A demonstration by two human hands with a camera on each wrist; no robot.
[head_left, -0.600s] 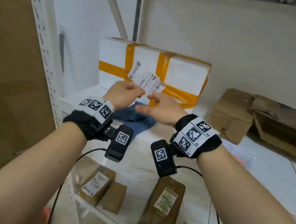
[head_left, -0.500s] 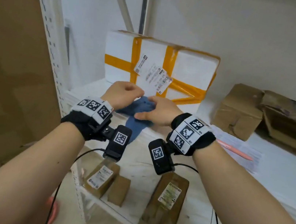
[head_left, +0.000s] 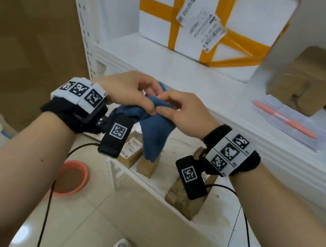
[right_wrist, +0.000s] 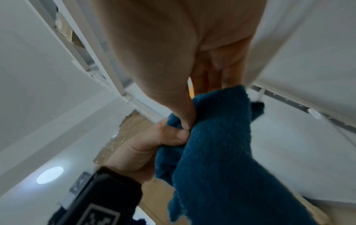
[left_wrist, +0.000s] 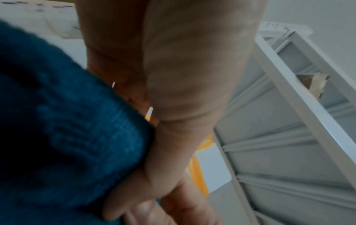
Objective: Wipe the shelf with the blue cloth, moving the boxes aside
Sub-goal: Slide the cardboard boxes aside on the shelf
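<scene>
Fingers (head_left: 151, 98) of the left hand (head_left: 126, 90) and right hand (head_left: 182, 113) curl together on the blue cloth (head_left: 154, 130), pinching its bunched top in front of the shelf (head_left: 215, 93) edge while the rest hangs below. On the shelf stand a closed white box (head_left: 212, 25) bound with orange tape and a crumpled cardboard box (head_left: 308, 81); their contents are hidden. An orange basin (head_left: 71, 177) sits on the floor.

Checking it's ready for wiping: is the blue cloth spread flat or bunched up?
Bunched up: the blue cloth hangs crumpled between the left hand and right hand, both pinching it.
</scene>
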